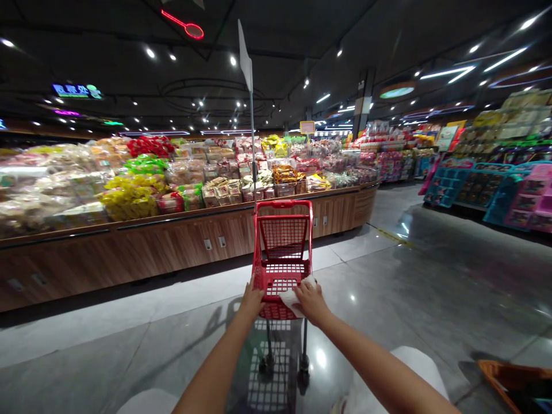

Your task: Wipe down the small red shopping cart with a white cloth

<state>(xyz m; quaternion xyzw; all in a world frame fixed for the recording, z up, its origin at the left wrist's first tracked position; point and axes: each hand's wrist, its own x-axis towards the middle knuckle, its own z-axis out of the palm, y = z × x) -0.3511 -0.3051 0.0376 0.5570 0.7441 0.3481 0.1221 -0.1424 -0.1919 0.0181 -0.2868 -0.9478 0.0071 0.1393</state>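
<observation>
left hand (250, 300): fingers closed on near rim of red shopping cart (282, 259) | right hand (311, 300): gripping same rim with white paper (292, 299) under fingers | cart: on grey floor (409, 287), beside wooden snack display (172, 230)

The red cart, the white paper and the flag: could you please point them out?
red cart (283, 237): head view, mesh end wall.
white paper (290, 302): head view, its uncovered middle.
flag (245, 60): head view, its white panel.

Head view (forward, downward), near cart (282, 253)
</observation>
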